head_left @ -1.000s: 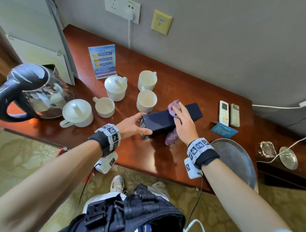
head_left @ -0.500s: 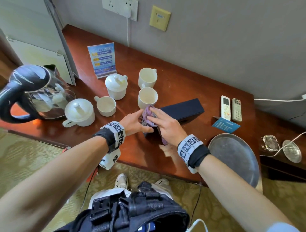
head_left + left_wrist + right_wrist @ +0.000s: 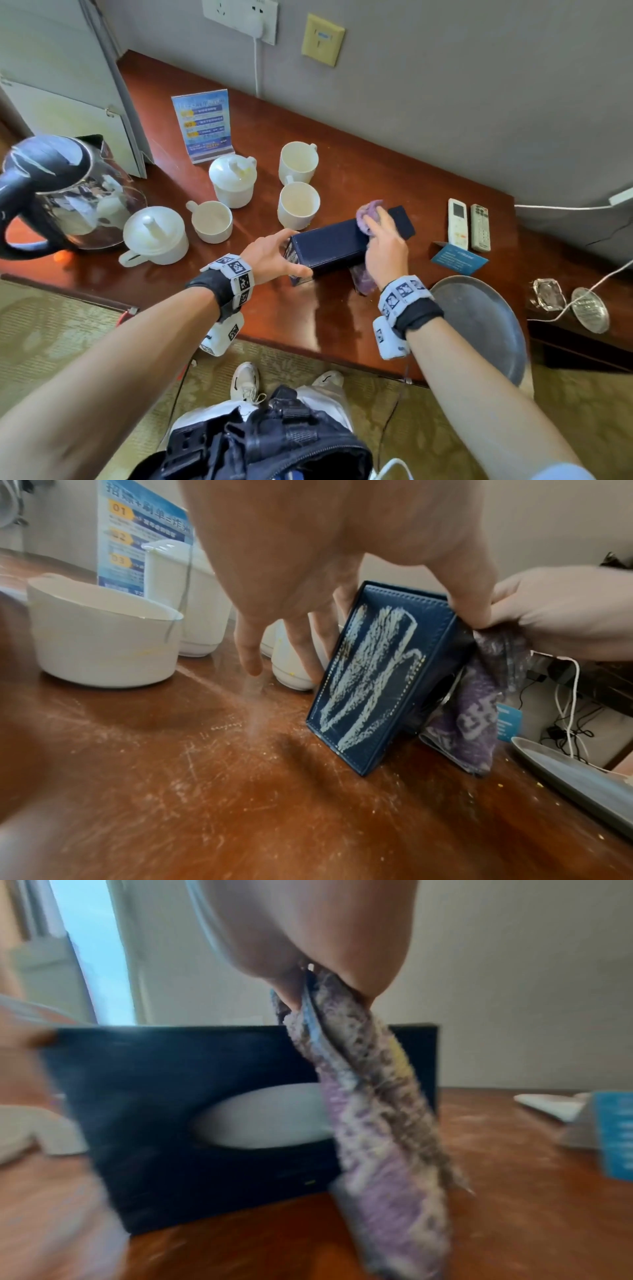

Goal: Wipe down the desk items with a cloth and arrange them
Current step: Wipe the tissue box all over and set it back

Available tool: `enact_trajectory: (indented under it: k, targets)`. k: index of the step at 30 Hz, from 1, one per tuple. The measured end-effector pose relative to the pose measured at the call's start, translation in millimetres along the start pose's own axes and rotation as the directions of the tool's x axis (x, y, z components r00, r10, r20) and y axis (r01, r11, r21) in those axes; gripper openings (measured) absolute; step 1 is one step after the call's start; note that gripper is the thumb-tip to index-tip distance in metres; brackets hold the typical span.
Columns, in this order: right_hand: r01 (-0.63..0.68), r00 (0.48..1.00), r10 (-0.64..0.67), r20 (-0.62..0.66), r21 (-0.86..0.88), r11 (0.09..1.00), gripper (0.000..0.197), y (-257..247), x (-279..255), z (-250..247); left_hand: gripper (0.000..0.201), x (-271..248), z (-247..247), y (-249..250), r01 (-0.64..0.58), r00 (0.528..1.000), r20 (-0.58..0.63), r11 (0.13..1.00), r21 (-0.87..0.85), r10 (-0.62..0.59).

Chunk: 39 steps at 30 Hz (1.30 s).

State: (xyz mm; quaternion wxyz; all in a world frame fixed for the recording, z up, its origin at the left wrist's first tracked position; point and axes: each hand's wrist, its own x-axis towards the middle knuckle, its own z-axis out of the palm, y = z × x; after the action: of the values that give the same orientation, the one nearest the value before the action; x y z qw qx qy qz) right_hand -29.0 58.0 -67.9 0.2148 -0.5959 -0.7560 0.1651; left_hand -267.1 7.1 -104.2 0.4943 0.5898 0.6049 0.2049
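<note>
Standing on its long side near the middle of the head frame, the dark blue tissue box (image 3: 329, 245) rests on the red-brown counter (image 3: 308, 318), its oval opening facing the person in the right wrist view. The left hand (image 3: 270, 255) grips the box's left end, thumb on the near side and fingers reaching over the far side, so the box's end panel, streaked with pale smears in the left wrist view, sits between thumb and fingers. The right hand (image 3: 385, 245) lies over the top edge of the box towards its right end, fingers curled round a purple cloth (image 3: 370, 214) that is pressed on the box top; a bunch of cloth shows beyond the fingertips and a tail of it hangs down the near face of the box to the counter. Just above the box in the head frame stand two white cups (image 3: 298, 205), with a lidded pot (image 3: 233, 181) and another cup (image 3: 211, 222) to their left, a second lidded pot (image 3: 154, 236) further left, and a kettle (image 3: 65, 192) at the left edge. A blue sign (image 3: 205, 125) stands at the upper centre-left. Right of the box lie two remotes (image 3: 468, 226), a blue card (image 3: 459, 258) and a round metal tray (image 3: 486, 329) at the counter's near right edge.
</note>
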Motion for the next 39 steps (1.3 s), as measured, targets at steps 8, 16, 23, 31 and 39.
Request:
enact_trajectory:
  k: [8, 16, 23, 31, 39]
  targets:
    - [0.299, 0.824, -0.287, 0.489, 0.055, 0.953, 0.063, -20.2, -10.3, -8.8, 0.093, 3.6, 0.2, -2.4, 0.012, 1.0, -0.003, 1.0, 0.007, -0.012]
    - [0.303, 0.857, -0.221, 0.465, -0.109, 0.947, 0.051, -5.4, 26.8, -10.7, 0.09, 6.2, -3.1, -0.9, 0.032, 0.999, 0.018, 0.999, 0.042, -0.033]
    - [0.097, 0.989, -0.096, 0.115, -0.003, 0.995, 0.047, -20.4, 15.3, 5.4, 0.09, 4.8, -0.5, -1.6, 0.038, 0.999, -0.011, 0.992, 0.121, -0.037]
    - [0.222, 0.969, -0.213, 0.126, -0.067, 0.973, 0.056, -2.3, -0.9, 8.8, 0.086, 5.1, -0.7, 0.3, 0.046, 0.999, -0.032, 0.987, 0.152, -0.042]
    - [0.265, 0.963, -0.264, 0.043, 0.001, 0.964, 0.04, -12.9, -16.3, 12.9, 0.097, -5.6, 1.5, 15.7, 0.023, 0.999, -0.036, 0.957, 0.29, -0.013]
